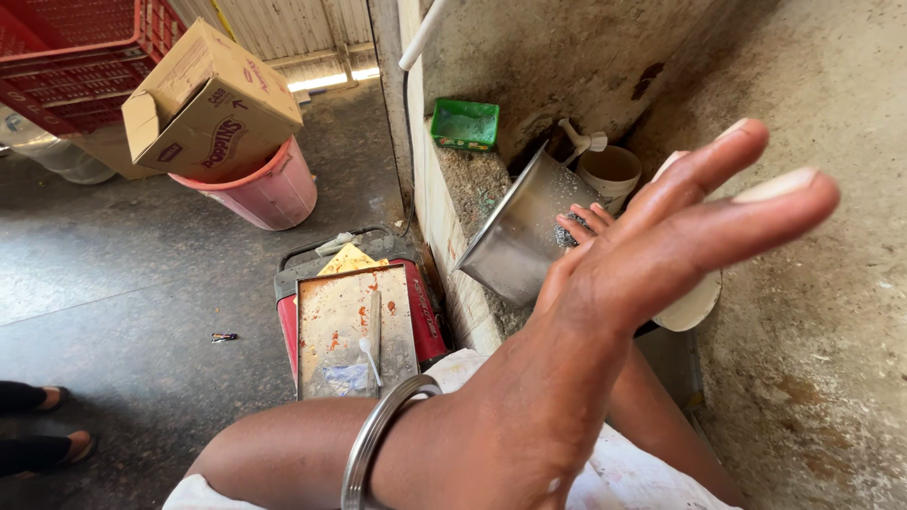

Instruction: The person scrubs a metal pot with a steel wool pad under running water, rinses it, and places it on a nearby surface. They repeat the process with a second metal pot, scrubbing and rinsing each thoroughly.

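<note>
Fingers spread, our left hand (661, 236) holds nothing; our right hand (584, 227) presses gritty scrubber against dented steel pot (520, 231).

The pot (515, 241) is shiny silver. The bucket (269, 194) is pink, and the box (213, 104) on it is brown. The crate (80, 52) is red. The little tray (465, 125) is green. The cup (611, 172) is cream. The bangle (378, 439) is silver.
</note>
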`<state>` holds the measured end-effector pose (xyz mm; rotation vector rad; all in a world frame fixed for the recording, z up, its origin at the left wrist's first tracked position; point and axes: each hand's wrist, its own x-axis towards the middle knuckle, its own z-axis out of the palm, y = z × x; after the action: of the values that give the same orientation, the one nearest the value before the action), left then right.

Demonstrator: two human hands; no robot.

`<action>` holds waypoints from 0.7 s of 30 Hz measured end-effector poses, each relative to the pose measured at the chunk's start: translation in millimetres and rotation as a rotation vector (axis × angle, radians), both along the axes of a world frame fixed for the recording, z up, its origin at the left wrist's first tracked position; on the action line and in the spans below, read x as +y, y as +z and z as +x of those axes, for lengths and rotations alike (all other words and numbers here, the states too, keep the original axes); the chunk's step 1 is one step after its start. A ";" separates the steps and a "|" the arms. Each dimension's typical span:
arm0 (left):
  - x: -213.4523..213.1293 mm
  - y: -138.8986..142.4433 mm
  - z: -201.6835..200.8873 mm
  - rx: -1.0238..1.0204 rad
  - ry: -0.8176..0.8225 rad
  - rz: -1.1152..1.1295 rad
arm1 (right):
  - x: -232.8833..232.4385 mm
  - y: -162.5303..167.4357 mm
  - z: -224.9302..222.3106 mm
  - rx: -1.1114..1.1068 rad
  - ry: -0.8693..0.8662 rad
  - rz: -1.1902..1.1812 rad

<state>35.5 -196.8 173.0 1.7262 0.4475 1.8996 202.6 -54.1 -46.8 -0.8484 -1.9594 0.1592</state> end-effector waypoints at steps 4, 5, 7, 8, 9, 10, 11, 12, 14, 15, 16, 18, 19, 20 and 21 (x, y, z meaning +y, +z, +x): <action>0.7 -1.4 5.5 0.005 -0.001 0.004 | -0.3 0.4 -2.5 0.000 0.013 0.007; 1.2 -1.8 6.6 0.007 -0.001 0.004 | -0.7 0.7 -3.0 0.002 0.015 0.008; 0.4 -1.8 8.1 0.010 -0.002 0.004 | -1.4 1.4 -3.7 0.004 0.015 0.004; 0.1 -1.3 9.1 0.012 -0.002 0.004 | -1.1 2.0 -4.1 0.003 0.011 0.008; 0.1 -0.7 9.1 0.017 -0.002 0.000 | -2.0 2.2 -4.2 0.001 0.017 0.003; 0.2 0.1 9.1 0.017 0.001 0.001 | -1.7 2.5 -4.5 0.003 0.019 0.001; 0.7 1.0 8.7 0.020 0.004 -0.001 | -2.6 2.6 -4.7 0.003 0.020 0.001; 0.3 2.0 8.5 0.022 0.004 -0.002 | -2.5 2.8 -4.8 0.002 0.019 0.003; 1.1 3.3 7.6 0.028 0.013 -0.006 | -3.3 2.8 -5.2 0.003 0.021 0.001; 0.9 3.6 7.5 0.031 0.015 -0.008 | -3.7 2.7 -5.5 0.003 0.023 -0.002; 0.8 3.5 7.4 0.034 0.016 -0.010 | -3.7 2.7 -5.8 0.003 0.025 -0.005; 0.0 1.7 6.6 0.042 0.024 -0.012 | -3.6 2.7 -6.9 0.002 0.023 -0.004; 0.0 -0.1 5.6 0.048 0.033 -0.014 | -3.5 2.9 -7.4 0.003 0.020 -0.004; -0.3 -2.8 4.2 0.052 0.040 -0.018 | -3.4 3.1 -8.6 0.002 0.021 -0.005; 0.7 -6.5 1.7 0.059 0.057 -0.023 | -3.6 3.5 -9.5 -0.001 0.019 -0.008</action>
<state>37.2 -196.1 166.5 1.7754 0.5443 1.8791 193.1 -57.7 -43.3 -0.8350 -1.9696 0.1780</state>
